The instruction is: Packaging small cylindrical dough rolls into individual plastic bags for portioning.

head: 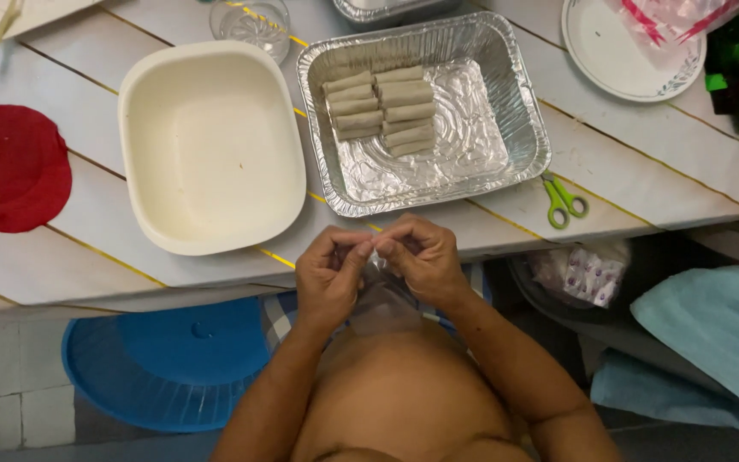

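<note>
We see a cream basin (211, 145), a shiny silver foil tray (519, 120) of pale beige rolls (380, 109), a red cloth (10, 167), green-handled scissors (563, 201), a blue stool (168, 364), and a white plate (622, 60) with a faint blue floral rim.

One head-worn camera looks steeply down from above the person's torso, facing the table (643, 180). The foil tray (523, 103) sits upper centre, at close range. Floor and a blue basin (164, 368) appear below the tray.
</note>
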